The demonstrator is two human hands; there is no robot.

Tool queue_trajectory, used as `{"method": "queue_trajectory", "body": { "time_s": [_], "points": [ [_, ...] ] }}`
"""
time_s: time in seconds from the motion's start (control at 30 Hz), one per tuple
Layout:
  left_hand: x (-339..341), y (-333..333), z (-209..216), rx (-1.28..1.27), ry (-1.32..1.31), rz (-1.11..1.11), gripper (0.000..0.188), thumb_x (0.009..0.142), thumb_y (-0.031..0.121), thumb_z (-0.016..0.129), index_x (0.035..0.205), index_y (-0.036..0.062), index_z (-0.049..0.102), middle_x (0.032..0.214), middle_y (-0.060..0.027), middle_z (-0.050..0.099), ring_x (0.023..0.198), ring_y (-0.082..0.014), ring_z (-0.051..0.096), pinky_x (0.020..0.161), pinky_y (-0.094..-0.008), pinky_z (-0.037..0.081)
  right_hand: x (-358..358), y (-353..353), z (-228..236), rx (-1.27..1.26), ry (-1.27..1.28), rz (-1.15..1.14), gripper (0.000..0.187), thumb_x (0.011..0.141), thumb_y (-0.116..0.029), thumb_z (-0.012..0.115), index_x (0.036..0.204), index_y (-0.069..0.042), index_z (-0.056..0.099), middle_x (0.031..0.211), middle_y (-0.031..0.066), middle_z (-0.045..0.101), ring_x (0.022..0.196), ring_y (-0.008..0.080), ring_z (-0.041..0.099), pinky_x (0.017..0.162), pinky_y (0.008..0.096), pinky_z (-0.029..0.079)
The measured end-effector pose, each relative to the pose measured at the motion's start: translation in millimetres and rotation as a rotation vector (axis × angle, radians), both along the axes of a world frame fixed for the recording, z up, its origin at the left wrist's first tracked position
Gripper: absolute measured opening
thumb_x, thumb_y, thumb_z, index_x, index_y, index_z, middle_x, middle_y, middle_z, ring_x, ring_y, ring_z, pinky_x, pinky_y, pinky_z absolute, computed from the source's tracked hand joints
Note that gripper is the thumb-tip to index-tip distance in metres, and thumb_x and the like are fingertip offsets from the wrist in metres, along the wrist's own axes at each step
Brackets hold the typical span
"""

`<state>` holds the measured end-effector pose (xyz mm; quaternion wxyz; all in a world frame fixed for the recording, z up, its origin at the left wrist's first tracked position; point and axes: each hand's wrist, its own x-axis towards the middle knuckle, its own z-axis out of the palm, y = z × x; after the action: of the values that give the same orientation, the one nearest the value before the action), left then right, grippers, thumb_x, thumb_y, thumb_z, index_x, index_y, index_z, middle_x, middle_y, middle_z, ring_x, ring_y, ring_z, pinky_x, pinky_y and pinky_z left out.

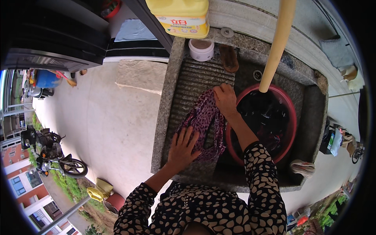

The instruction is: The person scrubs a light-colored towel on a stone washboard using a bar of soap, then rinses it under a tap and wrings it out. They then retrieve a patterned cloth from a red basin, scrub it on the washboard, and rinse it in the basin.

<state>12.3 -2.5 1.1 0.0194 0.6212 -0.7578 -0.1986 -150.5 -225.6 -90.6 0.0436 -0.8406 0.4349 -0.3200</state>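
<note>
A purple-pink leopard-print garment (201, 113) lies wet on the ridged stone washboard (188, 84) at the left of the sink. My left hand (182, 150) rests flat on its lower left part, fingers spread. At the garment's upper right end, my right hand (226, 100) has its fingers bent over the cloth and closed on it. Just right of that hand, a pink-red basin (291, 111) holds dark water with dark cloth in it; my right forearm crosses its left rim.
A pale yellow pipe or pole (276, 45) slants down to the basin's far edge. Along the sink's back are a brown scrubbing brush (228, 58), a white round tub (201, 50) and a yellow jug (180, 17). A rolled cloth (302, 168) lies at the near right rim.
</note>
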Motion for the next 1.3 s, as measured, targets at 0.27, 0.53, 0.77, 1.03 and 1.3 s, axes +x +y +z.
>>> {"method": "queue_trajectory", "body": {
  "time_s": [0.27, 0.53, 0.77, 1.03, 1.3],
  "points": [
    [0, -2, 6, -0.019, 0.063, 0.069, 0.075, 0.084, 0.047, 0.061, 0.146, 0.0163, 0.031, 0.155, -0.0143, 0.019, 0.139, -0.0372, 0.024, 0.107, -0.0590, 0.024, 18, -18, 87, 0.273, -0.022, 0.042, 0.041, 0.074, -0.020, 0.072, 0.112, -0.011, 0.059, 0.115, 0.0076, 0.054, 0.110, 0.0275, 0.049, 0.087, 0.0448, 0.037],
    [1, -3, 3, -0.124, 0.152, 0.090, 0.071, 0.083, 0.047, 0.063, 0.142, 0.0159, 0.039, 0.152, -0.0146, 0.025, 0.137, -0.0364, 0.028, 0.105, -0.0575, 0.026, 83, -107, 84, 0.085, 0.176, 0.014, 0.045, 0.071, -0.016, 0.074, 0.111, -0.009, 0.055, 0.109, 0.0062, 0.062, 0.109, 0.0225, 0.055, 0.082, 0.0446, 0.034],
    [4, -1, 3, -0.119, 0.198, 0.121, 0.070, 0.080, 0.045, 0.066, 0.139, 0.0156, 0.043, 0.151, -0.0143, 0.027, 0.137, -0.0349, 0.028, 0.105, -0.0556, 0.026, 103, -112, 92, 0.439, 0.422, 0.043, 0.016, 0.074, -0.013, 0.067, 0.088, -0.009, 0.062, 0.083, 0.0090, 0.067, 0.085, 0.0285, 0.063, 0.072, 0.0503, 0.037],
    [1, -5, 6, -0.117, 0.193, 0.118, 0.074, 0.078, 0.042, 0.067, 0.141, 0.0153, 0.041, 0.151, -0.0149, 0.028, 0.136, -0.0347, 0.030, 0.106, -0.0543, 0.027, 79, -108, 87, 0.537, 0.569, 0.165, 0.019, 0.069, -0.015, 0.068, 0.088, -0.008, 0.065, 0.087, 0.0126, 0.068, 0.087, 0.0336, 0.064, 0.074, 0.0560, 0.041],
    [0, -5, 7, -0.111, 0.192, 0.128, 0.073, 0.078, 0.042, 0.068, 0.141, 0.0160, 0.041, 0.151, -0.0136, 0.027, 0.137, -0.0334, 0.029, 0.106, -0.0536, 0.026, 90, -132, 94, 0.788, 0.687, 0.181, 0.022, 0.067, -0.012, 0.068, 0.088, -0.004, 0.067, 0.092, 0.0160, 0.068, 0.088, 0.0337, 0.065, 0.071, 0.0471, 0.051]
  ]
}}
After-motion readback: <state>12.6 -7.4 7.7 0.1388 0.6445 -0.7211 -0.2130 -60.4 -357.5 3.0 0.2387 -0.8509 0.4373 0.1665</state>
